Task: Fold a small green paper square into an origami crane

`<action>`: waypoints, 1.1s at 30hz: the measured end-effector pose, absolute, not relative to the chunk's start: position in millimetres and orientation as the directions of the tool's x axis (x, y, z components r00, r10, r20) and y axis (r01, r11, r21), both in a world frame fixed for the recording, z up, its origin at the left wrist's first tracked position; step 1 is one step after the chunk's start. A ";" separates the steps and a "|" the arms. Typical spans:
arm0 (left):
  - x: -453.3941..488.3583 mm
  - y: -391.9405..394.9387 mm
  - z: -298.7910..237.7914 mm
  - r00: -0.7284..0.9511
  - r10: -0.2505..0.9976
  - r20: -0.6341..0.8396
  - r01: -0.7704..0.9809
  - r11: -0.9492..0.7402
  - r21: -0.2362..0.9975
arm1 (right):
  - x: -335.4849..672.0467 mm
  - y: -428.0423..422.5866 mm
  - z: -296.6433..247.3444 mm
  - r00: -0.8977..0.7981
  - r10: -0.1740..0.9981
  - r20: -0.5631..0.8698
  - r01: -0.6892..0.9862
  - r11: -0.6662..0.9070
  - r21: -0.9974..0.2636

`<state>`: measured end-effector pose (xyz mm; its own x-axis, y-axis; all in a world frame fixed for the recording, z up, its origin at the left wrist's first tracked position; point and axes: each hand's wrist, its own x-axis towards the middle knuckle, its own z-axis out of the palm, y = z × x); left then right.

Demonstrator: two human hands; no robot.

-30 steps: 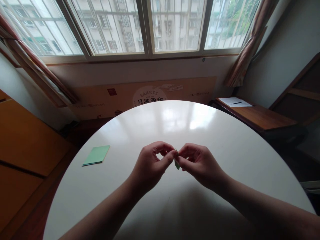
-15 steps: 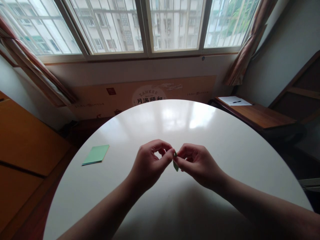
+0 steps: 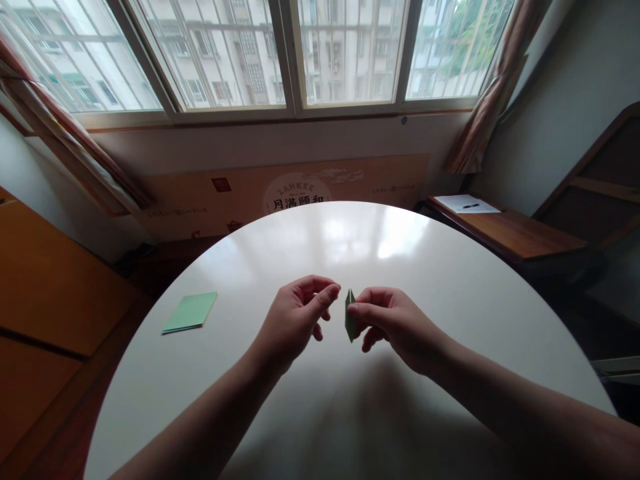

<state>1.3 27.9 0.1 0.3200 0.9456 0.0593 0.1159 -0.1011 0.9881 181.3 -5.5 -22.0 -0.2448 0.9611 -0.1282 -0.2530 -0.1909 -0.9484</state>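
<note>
One white tabletop, curved along its far edge. Beyond it, a tan banner: "ZANKEE" in an arc, 月满颐和 in large dark characters below (side script and red seal too small to read). Over the tabletop, right hand clamped on the paper between thumb and fingers; left hand apart from it, tips of thumb and forefinger together, nothing visible in the pinch. Flat on the tabletop at far left, well apart from both hands, a green stack, no lettering visible on top. Smallest of all, the paper: green, folded, raised in the gap between the hands, nearly edge-on, long axis running up and down in view. Nearer to it, the right hand, by contact; just left of its upper end, the left fingertips, not touching.
</note>
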 end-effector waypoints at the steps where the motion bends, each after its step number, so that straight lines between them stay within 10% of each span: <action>1: 0.7 28.5 -0.4 0.321 0.944 0.077 0.125 -0.122 0.985 | 182.4 -4.8 -21.9 -0.236 0.962 -0.135 -0.272 -0.199 -0.941; 33: -1.1 27.6 4.6 0.493 0.860 0.133 0.081 -0.197 0.977 | 186.7 -1.1 -18.6 -0.284 0.952 -0.115 -0.420 -0.232 -0.877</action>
